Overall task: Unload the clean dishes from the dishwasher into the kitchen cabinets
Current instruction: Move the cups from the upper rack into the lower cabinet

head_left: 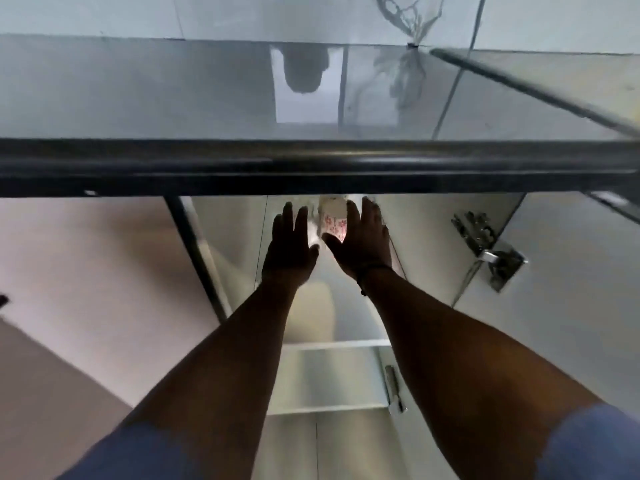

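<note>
Both arms raised into open white overhead cabinet [433,237]. Left hand [289,249] and right hand [362,242], fingers straight, flanking white pink-flowered cup [333,221]. Mid-task seemingly; dishwasher unseen.

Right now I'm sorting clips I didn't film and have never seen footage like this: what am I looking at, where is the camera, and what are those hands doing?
There is no machine here. A person wears one wide-angle camera on the head, tilted up into an open wall cabinet, so both bare arms reach away from you. The left hand and right hand are raised with fingers mostly straight, on either side of a white cup with a pink pattern, high in the cabinet. Blur hides whether they touch it. The dark bar across the middle looks like the cabinet's frame, and a metal hinge shows at right.
</note>
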